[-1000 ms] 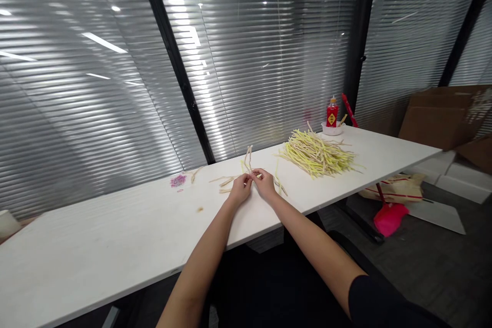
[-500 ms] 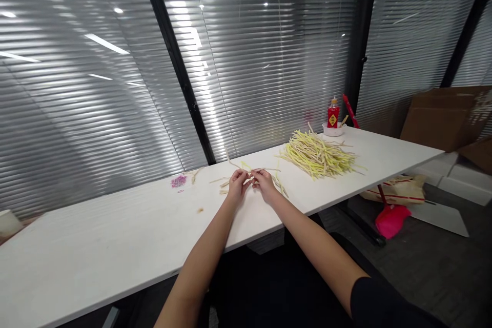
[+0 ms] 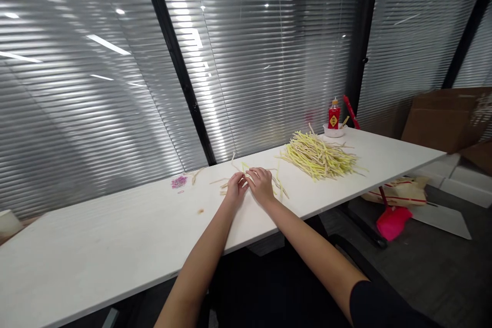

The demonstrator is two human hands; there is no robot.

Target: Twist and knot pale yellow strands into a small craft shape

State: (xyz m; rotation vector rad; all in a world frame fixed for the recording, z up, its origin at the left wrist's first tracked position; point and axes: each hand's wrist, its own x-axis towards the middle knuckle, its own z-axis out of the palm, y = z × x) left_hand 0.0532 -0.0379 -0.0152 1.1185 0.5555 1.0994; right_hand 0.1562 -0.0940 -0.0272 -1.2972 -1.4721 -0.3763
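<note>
My left hand (image 3: 236,188) and my right hand (image 3: 261,184) meet just above the table, fingertips close together. The left fingers are pinched on a thin beige stem (image 3: 233,160) that sticks up beyond them. My right fingers are bent over the same spot and hide what lies between them. Yellow stems (image 3: 280,183) and several beige pieces lie around the hands. To the right is a large heap of yellow and beige stems (image 3: 319,156), which look like pipe cleaners. A small pile of pink-purple loops (image 3: 179,181), perhaps rubber bands, lies to the left.
The white table (image 3: 126,246) runs along windows with blinds. A red bottle (image 3: 333,115) stands in a white bowl (image 3: 334,131) at the back right. Cardboard boxes (image 3: 442,120) and a pink dustpan-like thing (image 3: 394,223) are beyond the table's right edge.
My right hand has turned over and shifted slightly left, its back now covering more of the pinch point. The upright beige stem has tilted a little to the right.
</note>
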